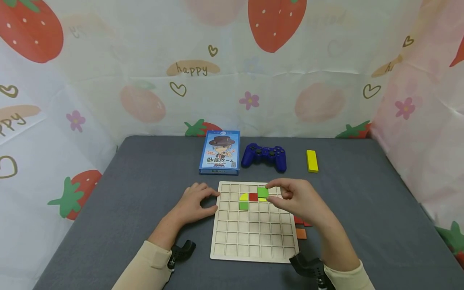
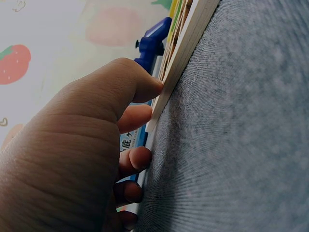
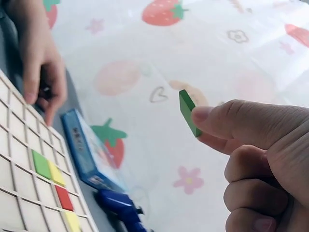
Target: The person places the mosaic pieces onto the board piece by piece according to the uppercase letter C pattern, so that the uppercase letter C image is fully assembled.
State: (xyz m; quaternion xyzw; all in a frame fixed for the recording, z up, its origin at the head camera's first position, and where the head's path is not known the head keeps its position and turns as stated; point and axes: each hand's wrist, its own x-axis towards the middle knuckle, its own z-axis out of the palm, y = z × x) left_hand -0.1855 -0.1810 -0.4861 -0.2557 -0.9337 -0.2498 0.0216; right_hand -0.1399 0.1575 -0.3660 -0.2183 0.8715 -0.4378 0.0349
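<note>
Board (image 1: 253, 238) ruled into pale squares lies on a gray table (image 1: 156, 169) between the hands of a person in cream sleeves (image 1: 146, 266). The right hand (image 1: 299, 199) pinches a green tile (image 1: 262, 192) between thumb and forefinger, raised off the board's far part, the other fingers curled toward the palm. The left hand (image 1: 195, 203) is relaxed, thumb and forefinger touching the board's left edge. On the squares, a red tile (image 1: 253, 197) sits between two yellow tiles (image 1: 244, 197); a second green tile (image 1: 244, 206) lies just nearer the person than the left one. Red pieces (image 1: 299, 220) and an orange piece (image 1: 301, 233) lie along the right edge. Beyond the board are a blue box (image 1: 219, 153), a controller (image 1: 264, 157) and a yellow block (image 1: 312, 161), before a strawberry-print cloth (image 1: 145, 40).
</note>
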